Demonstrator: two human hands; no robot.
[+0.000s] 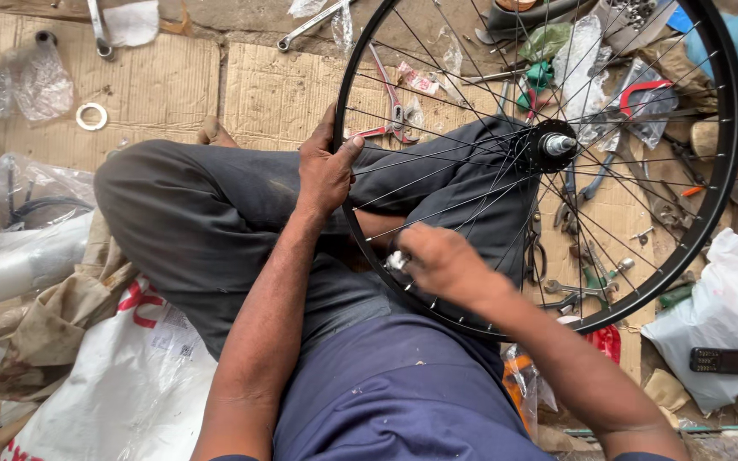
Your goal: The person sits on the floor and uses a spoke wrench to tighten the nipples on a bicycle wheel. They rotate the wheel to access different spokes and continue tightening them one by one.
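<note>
Spokes (471,162) crowd my reach inside the rim (732,145). Right of the hub (554,144), pliers (393,107), wrenches (570,290) and plastic bags (719,320) litter the cardboard (160,85); I see bare cardboard only upper left.

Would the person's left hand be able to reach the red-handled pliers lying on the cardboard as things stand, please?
Probably not directly. The left hand grips the wheel rim, and the red-handled pliers lie close by but behind the spokes. The hand would likely have to let go and reach around the rim.
</note>
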